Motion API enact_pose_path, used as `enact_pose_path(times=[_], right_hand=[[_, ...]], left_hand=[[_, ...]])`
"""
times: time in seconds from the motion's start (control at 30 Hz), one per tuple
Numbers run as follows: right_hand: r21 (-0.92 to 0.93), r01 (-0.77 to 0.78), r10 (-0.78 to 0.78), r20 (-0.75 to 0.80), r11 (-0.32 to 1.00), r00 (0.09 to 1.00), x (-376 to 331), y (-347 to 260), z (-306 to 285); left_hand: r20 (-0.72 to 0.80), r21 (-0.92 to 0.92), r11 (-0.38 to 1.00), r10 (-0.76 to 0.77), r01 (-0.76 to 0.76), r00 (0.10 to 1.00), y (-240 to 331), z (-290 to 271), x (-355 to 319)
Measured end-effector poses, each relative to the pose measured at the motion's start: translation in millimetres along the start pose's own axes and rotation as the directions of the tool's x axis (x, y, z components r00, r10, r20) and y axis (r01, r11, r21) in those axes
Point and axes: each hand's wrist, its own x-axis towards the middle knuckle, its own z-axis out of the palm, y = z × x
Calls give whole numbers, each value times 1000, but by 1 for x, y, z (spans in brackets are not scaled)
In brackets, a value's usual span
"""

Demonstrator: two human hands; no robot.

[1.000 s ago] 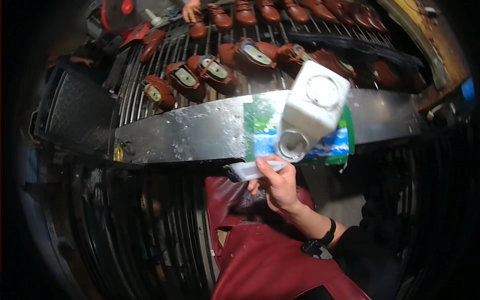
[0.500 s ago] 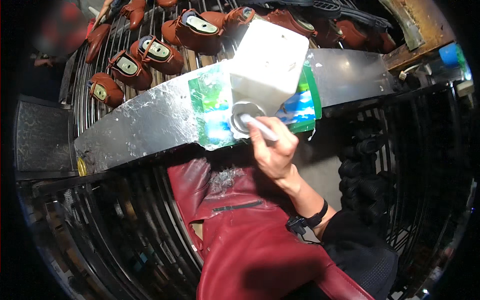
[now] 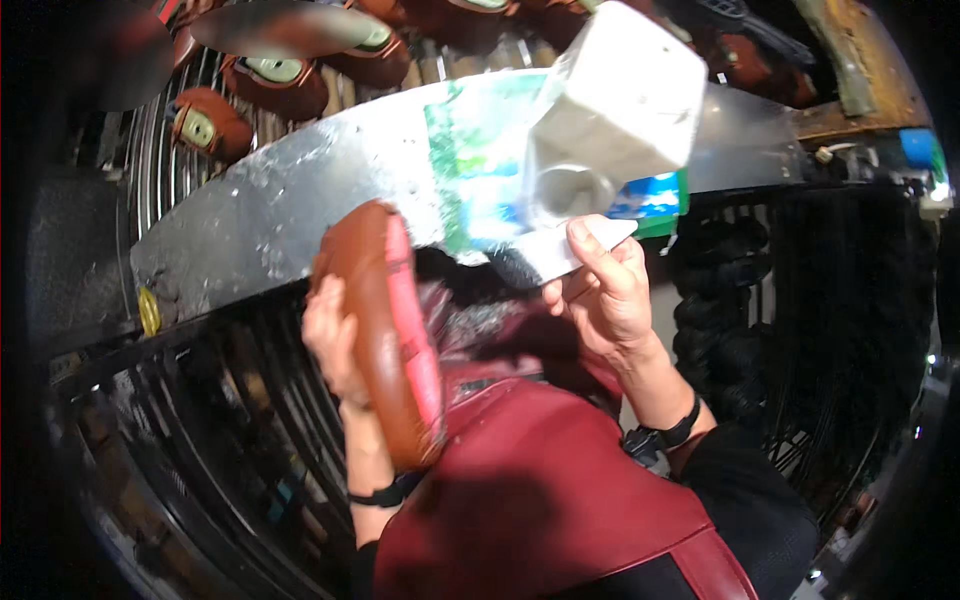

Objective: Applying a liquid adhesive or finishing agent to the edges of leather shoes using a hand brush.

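My left hand [image 3: 335,345] grips a brown shoe [image 3: 385,330] with a pink-red sole, held on edge in front of the metal shelf [image 3: 290,210]. My right hand [image 3: 605,290] holds a white brush [image 3: 560,255] by its flat handle, the dark bristle end pointing left toward the shoe. Just above the brush a white square plastic jug [image 3: 620,110] rests on the shelf, its round opening facing me, over a green and blue sheet [image 3: 480,170]. A dark red apron [image 3: 540,470] covers my front below both hands.
Several brown shoes [image 3: 265,85] lie in rows on a slatted conveyor [image 3: 170,170] behind the shelf. Dark metal racks [image 3: 200,440] curve at lower left, and black brush rollers [image 3: 720,330] stand at right. A wooden ledge [image 3: 860,90] runs along the upper right.
My left hand has come into view lifting a brown shoe up before the shelf. My right hand with the brush stays by the jug. The view has tilted downward.
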Motion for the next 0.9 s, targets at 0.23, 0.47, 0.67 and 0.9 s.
enact_pose_path(times=[0.23,0.47,0.67,0.9], right_hand=[[-124,-38,70,272,992,960,5,48,22],[-361,178,-115,191,916,975,77,59,48],[-370,83,6,234,925,972,88,45,46],[-298,669,-246,767,681,592,-22,30,16]], left_hand=[[-63,489,726,582,-483,810,61,32,19],[-57,482,743,554,-463,830,61,29,13],[-97,460,755,566,-467,819,63,31,19],[-130,460,740,604,-491,787,75,30,30]])
